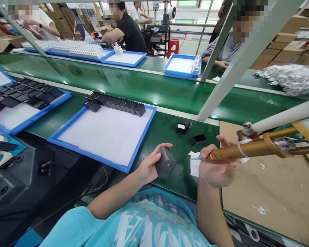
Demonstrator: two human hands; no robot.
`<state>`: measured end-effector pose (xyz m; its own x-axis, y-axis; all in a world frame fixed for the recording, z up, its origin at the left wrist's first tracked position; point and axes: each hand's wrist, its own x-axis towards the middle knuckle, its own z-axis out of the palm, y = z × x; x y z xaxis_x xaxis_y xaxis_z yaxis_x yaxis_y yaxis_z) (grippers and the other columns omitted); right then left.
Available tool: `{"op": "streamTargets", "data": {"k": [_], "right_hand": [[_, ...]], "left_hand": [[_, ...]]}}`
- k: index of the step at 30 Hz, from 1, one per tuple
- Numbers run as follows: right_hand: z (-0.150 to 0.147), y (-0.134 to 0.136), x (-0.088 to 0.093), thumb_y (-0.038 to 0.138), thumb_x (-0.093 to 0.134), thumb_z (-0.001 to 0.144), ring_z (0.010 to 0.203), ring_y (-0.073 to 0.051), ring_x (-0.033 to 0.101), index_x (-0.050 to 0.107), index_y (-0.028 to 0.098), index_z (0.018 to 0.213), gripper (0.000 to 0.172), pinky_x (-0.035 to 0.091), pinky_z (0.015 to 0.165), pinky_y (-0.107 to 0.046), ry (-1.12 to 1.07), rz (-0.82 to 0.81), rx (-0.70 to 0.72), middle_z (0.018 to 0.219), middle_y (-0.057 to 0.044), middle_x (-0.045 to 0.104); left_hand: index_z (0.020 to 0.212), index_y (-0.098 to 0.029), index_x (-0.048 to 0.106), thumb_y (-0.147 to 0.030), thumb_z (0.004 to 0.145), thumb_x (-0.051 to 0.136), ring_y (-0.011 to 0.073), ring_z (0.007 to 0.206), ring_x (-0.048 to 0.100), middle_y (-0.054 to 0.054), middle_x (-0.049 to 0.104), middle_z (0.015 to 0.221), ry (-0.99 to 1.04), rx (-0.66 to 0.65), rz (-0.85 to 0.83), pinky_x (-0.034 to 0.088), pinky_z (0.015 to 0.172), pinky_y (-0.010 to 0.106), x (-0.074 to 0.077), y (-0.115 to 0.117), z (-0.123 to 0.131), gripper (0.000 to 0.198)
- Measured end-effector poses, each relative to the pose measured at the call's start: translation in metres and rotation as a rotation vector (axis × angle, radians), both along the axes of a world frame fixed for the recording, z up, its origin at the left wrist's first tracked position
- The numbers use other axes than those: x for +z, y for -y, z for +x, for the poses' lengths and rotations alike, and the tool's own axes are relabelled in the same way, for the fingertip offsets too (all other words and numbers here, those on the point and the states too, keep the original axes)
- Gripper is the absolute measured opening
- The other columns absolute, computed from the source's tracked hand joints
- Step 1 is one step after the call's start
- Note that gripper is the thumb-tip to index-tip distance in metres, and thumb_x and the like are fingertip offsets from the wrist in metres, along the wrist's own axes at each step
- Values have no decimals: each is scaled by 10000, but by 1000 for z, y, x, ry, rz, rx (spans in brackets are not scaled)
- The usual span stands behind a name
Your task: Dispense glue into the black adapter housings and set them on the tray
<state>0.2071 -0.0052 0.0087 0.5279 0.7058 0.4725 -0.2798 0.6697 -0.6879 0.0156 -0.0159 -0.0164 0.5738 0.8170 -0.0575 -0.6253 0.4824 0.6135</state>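
A black box-shaped housing (166, 162) with small copper-coloured contacts on one face is gripped in my left hand (148, 168), tilted above the green bench. My right hand (215, 169) is around the front end of a gold-coloured dispensing gun (249, 151), partly hidden behind its barrel. The gun's thin light-blue nozzle (195, 158) points left toward the housing, apart from it, over a white paper scrap (194, 168). Beyond my hands are an open black case (198, 138) and another black case (182, 128) with white inside and wires.
A blue-rimmed tray (141, 145) holds a row of black housings (118, 103) along its far edge. Farther left lies another loaded tray (38, 125). Brown cardboard (270, 195) covers the right side. A slanted metal post (237, 61) rises ahead. Co-workers sit across the green conveyor (144, 84).
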Motion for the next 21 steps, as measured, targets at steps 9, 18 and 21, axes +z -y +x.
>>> {"op": "streamTargets", "data": {"k": [9,18,21], "right_hand": [[5,1,-5,479,574,769,453,-122,572,628,274,1083,378,382,378,-298,-28,-23,-2,1098,-27,632],[4,2,-6,598,590,653,447,-170,468,691,412,933,351,319,407,-422,-62,-220,-83,1148,-41,631],[3,2,-7,542,555,701,460,-168,479,678,389,1003,360,332,430,-407,-44,-200,-48,1132,-27,606]], "left_hand": [[1253,-241,511,-454,882,591,156,795,584,21,577,908,-591,199,281,463,699,243,12,-25,-38,435],[1326,-127,488,-408,935,440,337,1098,446,178,627,1112,-2340,727,689,293,944,438,20,-161,-218,484],[1420,-116,379,-377,951,406,343,1150,399,197,609,1158,-2525,638,649,253,959,442,18,-186,-252,537]]}}
